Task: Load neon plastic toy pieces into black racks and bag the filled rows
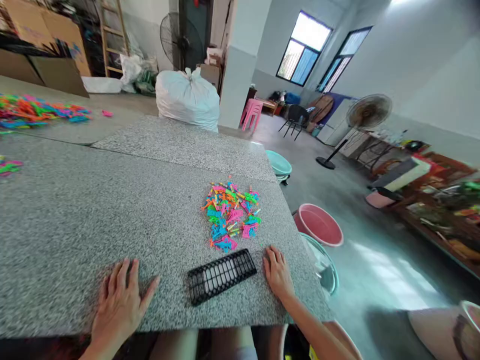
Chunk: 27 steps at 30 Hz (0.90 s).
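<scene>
My left hand [122, 300] lies flat on the speckled grey tabletop [112, 210] near its front edge, fingers spread and holding nothing. To the right of the basket, my right hand [276, 272] rests palm down with its fingers stretched forward, nothing in it. Between the two hands sits a black openwork plastic basket [193, 287], long and narrow, with several whitish oblong shapes showing through its grid. Just beyond it is a pile of small bright plastic pieces [232, 215] in pink, blue, green and orange, some with thin shiny sticks among them.
Another heap of coloured pieces [37, 112] covers the far left. A tied white sack [187, 97] stands behind the table. Along the right edge, on the floor, are a red basin [320, 225], a turquoise basin [278, 162] and a standing fan [369, 112].
</scene>
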Tool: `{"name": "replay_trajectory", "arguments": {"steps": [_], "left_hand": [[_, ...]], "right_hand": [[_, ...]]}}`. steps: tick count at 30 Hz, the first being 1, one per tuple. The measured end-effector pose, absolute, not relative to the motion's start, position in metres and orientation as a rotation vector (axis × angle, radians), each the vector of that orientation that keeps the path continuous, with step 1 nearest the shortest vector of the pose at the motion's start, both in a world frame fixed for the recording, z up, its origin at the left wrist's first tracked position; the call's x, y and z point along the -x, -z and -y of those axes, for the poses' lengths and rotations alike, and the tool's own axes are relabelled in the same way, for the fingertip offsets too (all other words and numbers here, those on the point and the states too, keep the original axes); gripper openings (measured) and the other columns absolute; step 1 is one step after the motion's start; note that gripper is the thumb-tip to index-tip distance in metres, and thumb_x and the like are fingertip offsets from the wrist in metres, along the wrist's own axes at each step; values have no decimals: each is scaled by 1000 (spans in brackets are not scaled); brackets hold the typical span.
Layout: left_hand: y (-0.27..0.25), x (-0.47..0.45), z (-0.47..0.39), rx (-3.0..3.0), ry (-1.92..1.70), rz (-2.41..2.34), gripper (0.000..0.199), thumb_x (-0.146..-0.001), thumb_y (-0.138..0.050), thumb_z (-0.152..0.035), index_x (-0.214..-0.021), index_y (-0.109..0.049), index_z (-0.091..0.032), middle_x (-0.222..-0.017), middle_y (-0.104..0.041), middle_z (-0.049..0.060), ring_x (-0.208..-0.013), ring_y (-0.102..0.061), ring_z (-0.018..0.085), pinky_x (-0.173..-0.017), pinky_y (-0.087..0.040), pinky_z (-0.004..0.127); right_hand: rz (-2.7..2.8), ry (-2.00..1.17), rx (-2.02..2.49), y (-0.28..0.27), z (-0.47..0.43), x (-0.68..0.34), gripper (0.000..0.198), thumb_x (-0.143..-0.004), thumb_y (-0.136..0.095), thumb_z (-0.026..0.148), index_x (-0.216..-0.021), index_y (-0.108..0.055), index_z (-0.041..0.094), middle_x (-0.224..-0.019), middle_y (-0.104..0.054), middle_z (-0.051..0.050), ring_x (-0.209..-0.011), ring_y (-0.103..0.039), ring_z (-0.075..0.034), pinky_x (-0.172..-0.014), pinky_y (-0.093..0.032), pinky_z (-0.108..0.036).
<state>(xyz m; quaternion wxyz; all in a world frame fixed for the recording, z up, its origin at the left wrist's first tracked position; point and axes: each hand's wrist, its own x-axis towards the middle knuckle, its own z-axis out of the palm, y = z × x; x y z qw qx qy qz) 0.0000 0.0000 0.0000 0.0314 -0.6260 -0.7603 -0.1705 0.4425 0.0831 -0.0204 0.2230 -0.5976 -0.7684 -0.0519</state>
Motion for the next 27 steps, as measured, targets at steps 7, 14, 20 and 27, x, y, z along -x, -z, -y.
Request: {"name": "replay_trajectory", "arguments": {"steps": [7,14,20,27], "left_hand": [[-13,-10,-1,1885,506,2374,98,-88,-13,-72,-140,-48,4,-147,-44,30,-141,-37,43,-115,-28,57],[-10,-5,3,1875,699,2284,85,-93,-29,-67,-142,-44,1,-147,-43,31,-141,-37,44,-114,-30,61],[-26,-54,16,2368,935,1675,60,-99,-48,-46,-152,-37,-19,-151,-44,17,-141,-42,31,-113,-42,48],[-10,-41,8,2723,647,1224,48,-98,-56,-44,-144,-53,-31,-141,-63,4,-130,-58,24,-113,-44,42]], "right_hand": [[2121,103,1666,13,-82,-438,40,-103,-37,33,-129,-59,13,-132,-59,-19,-126,-51,-30,-107,-45,-50],[2077,57,1644,9,-85,-440,39,-102,-38,31,-127,-61,12,-131,-59,-20,-127,-50,-30,-107,-44,-51],[1925,-214,1545,-3,-58,-400,27,-101,-40,23,-106,-66,19,-100,-70,-10,-95,-64,-23,-87,-53,-38],[2223,-261,1438,-40,-64,-337,18,-97,-52,16,-93,-68,22,-93,-70,-6,-91,-63,-21,-83,-48,-31]]}}
